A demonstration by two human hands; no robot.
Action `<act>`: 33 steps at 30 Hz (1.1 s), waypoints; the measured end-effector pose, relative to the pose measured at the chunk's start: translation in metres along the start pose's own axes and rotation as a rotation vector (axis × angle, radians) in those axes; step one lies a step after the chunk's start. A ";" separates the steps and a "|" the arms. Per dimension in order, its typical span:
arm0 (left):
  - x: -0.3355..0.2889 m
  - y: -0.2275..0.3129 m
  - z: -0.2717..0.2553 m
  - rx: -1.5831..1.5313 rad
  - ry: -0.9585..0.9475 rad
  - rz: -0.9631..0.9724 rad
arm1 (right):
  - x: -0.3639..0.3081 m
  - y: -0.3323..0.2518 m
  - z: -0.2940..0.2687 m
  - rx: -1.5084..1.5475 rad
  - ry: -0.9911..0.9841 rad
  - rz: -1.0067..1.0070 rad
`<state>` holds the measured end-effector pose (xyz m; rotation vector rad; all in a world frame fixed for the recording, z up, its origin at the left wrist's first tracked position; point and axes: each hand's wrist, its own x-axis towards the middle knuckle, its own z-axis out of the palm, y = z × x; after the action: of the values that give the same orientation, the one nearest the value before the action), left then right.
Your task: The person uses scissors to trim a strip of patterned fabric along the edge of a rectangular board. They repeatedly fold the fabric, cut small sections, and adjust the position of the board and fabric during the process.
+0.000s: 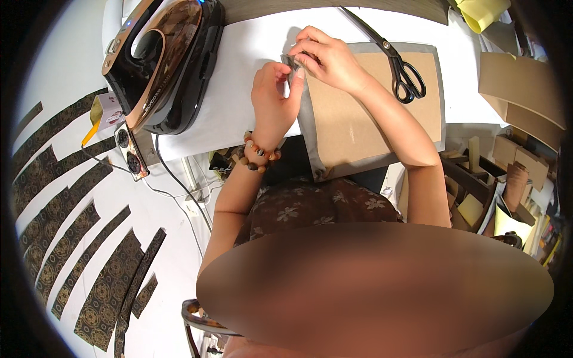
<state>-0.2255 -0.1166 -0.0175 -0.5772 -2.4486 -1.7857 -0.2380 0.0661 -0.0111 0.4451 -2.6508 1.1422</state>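
A tan rectangular board [370, 113] with a grey fabric border lies on the white table, its near edge reaching over my lap. Both hands are at its far left corner. My left hand [277, 89], with a beaded bracelet at the wrist, pinches the grey border fabric [292, 62] between thumb and fingers. From the other side my right hand [325, 58] pinches the same corner, its forearm crossing over the board. Black-handled scissors [397, 62] rest on the board's far right part, blades pointing away.
A black and copper iron [161, 59] stands on its base at the left, its cord [173, 185] hanging down. Patterned dark fabric strips [110, 286] lie on a white surface farther left. Boxes and cardboard pieces [519, 89] crowd the right side.
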 end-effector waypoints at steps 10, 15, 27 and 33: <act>0.049 -0.022 -0.035 0.103 -0.320 -0.013 | -0.001 0.005 0.004 0.033 0.034 -0.001; 0.071 -0.036 -0.036 0.054 -0.500 0.014 | -0.003 0.004 0.003 0.144 0.070 0.019; 0.063 -0.036 -0.036 -0.049 -0.475 0.047 | 0.007 -0.031 -0.002 0.117 -0.066 0.542; 0.080 -0.036 -0.038 -0.109 -0.601 -0.004 | 0.004 -0.018 0.015 0.270 0.027 0.660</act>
<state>-0.3185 -0.1406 -0.0168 -1.2837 -2.6958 -1.9800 -0.2365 0.0432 -0.0081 -0.4495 -2.6956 1.6687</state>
